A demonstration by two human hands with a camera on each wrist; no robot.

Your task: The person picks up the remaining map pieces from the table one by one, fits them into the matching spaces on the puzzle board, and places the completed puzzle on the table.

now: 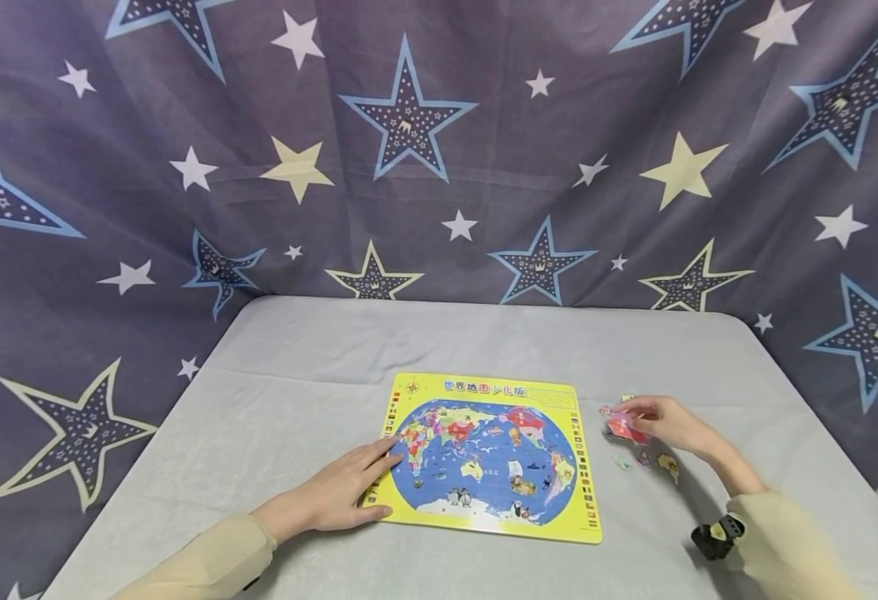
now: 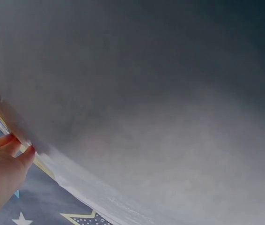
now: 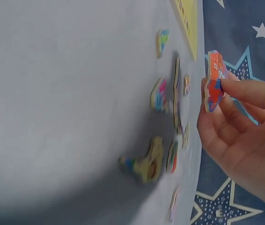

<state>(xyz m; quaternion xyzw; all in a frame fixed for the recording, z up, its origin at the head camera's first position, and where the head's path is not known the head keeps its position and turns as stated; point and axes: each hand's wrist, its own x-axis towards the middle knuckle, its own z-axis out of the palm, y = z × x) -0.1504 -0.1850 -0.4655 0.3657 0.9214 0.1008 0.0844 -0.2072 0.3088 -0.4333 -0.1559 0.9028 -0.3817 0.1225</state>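
Note:
A world map puzzle board (image 1: 499, 532) with a yellow border lies flat on the table. My left hand (image 1: 330, 493) rests at the board's left edge, its fingers stretched over the yellow border and the thumb by the lower corner. To the right of the board, my right hand (image 1: 671, 425) pinches a red-orange wooden puzzle piece (image 3: 214, 84) between thumb and fingers. In the right wrist view the piece is held on edge, above the table. Several loose puzzle pieces lie beneath that hand, among them a yellowish one (image 3: 152, 161) and a pink and blue one (image 3: 159, 96).
The table (image 1: 319, 350) wears a pale grey cloth. Behind it and along both sides hangs a dark curtain (image 1: 484, 192) printed with stars. A small black object (image 1: 716, 537) is at the right wrist, by the beige sleeve.

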